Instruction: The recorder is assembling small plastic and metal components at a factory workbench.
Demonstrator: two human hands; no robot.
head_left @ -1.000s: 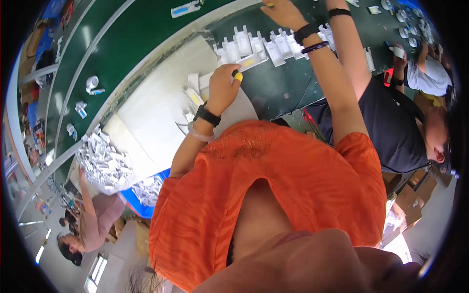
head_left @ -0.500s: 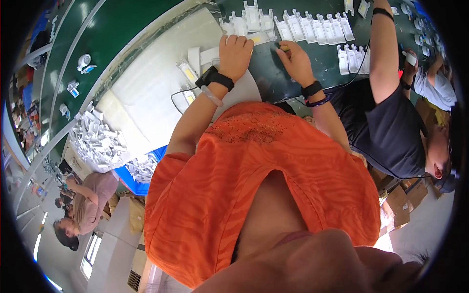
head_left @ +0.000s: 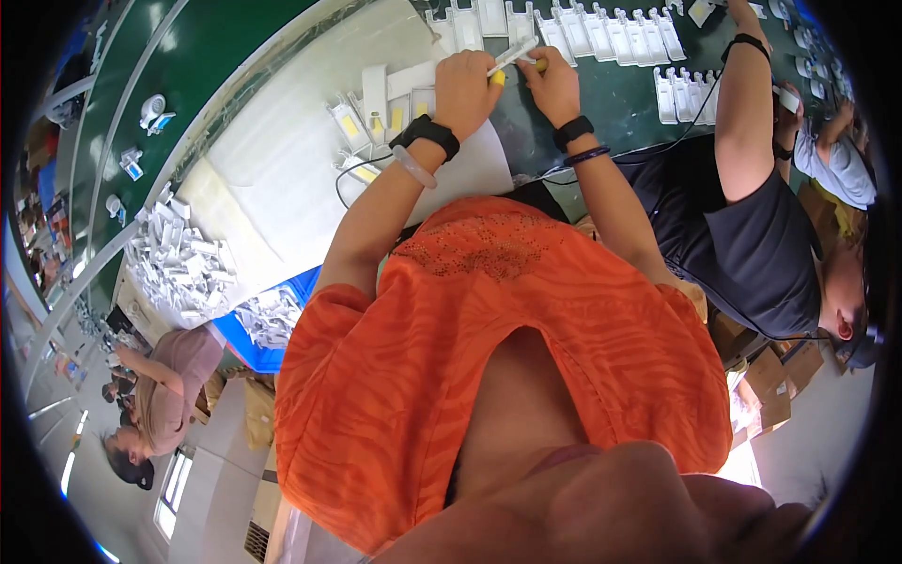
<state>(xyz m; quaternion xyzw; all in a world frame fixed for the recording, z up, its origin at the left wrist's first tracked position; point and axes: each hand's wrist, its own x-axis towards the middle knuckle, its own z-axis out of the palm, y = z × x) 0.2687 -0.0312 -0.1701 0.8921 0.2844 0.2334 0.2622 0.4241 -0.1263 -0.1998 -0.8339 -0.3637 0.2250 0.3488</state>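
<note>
Head view: the left hand [head_left: 466, 97] pinches a white case [head_left: 515, 54] over the worktop [head_left: 615, 105]; whether the fingers of the right hand [head_left: 556, 94] grip it cannot be told. Probably light, stiff plastic, best held by its long edges.

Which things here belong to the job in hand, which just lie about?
Likely in the job:
white part at the left hand, right hand close by
rows of white trays
yellow-patched white pieces left of the left hand

Likely just lying about:
round white piece on the green surface
cardboard boxes, lower right
</note>
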